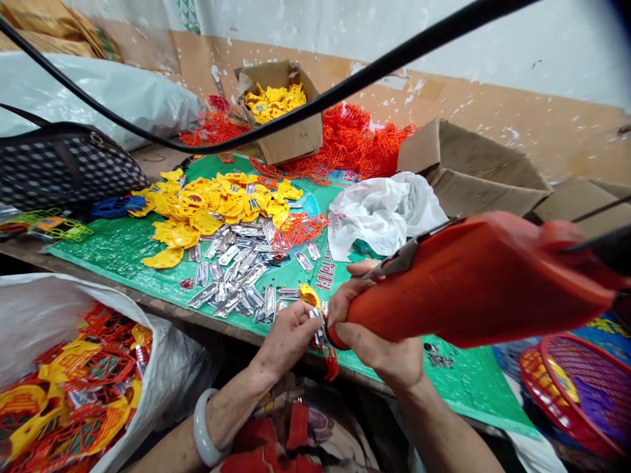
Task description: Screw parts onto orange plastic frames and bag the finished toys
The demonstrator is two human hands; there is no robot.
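My right hand (389, 358) is wrapped around a large red-orange power screwdriver (473, 282), whose narrow front end points left and down; its tip is hidden. Close to that tip, my left hand (290, 332) pinches a small silver plate (316, 323) between thumb and fingers. A yellow plastic piece (308, 293) shows just beyond these fingers, and a red plastic strip (330, 365) hangs below them. Whether these parts are joined, I cannot tell. On the green table cover (118, 246) lie a heap of silver plates (241, 266) and a pile of yellow plastic pieces (221, 203).
A white sack (170, 348) of red and yellow parts stands at lower left. Behind are a carton (290, 141) of yellow pieces, red netting (357, 141), a white cloth (384, 213) and an open carton (488, 190). A red basket (586, 387) sits right. A black cable (394, 62) crosses above.
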